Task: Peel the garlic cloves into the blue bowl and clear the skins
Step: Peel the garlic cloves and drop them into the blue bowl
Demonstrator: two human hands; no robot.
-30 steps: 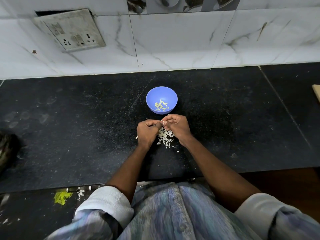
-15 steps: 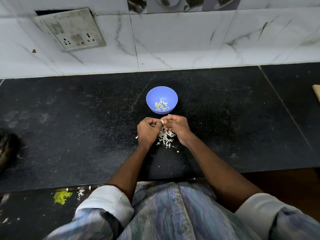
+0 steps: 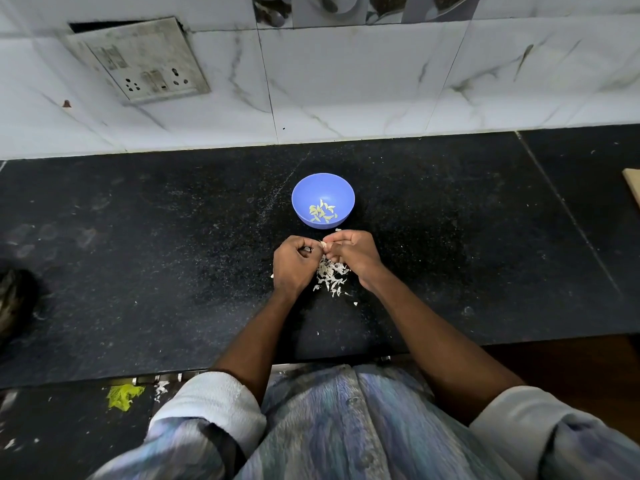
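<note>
Pinching a small pale garlic clove (image 3: pixel 324 244) between the fingertips of both hands, we hold it just in front of the blue bowl (image 3: pixel 323 188), on the side nearest our body. Our left hand (image 3: pixel 292 265) is curled into a loose fist with thumb and forefinger closed on the clove; our right hand (image 3: pixel 353 254) meets it from the other side, its fingers bent round the same piece. How much skin is on the clove we cannot tell, since it is too small.

Inside the bowl lie several peeled cloves (image 3: pixel 322 212), pale yellow-green. Directly under our hands, nearer us than the bowl, a heap of white skins (image 3: pixel 330 274) is scattered on the black counter (image 3: pixel 138 271), with a few stray flakes closer to the counter's front edge.

Behind the bowl rises a white marbled tile wall (image 3: pixel 346 81); up and left of the bowl a grimy switch plate (image 3: pixel 138 60) with sockets sits on it, its markings unreadable. Far right of the bowl a wooden board corner (image 3: pixel 633 188) shows. Down left, below the counter edge, lies a yellow-green scrap (image 3: pixel 123 396).
</note>
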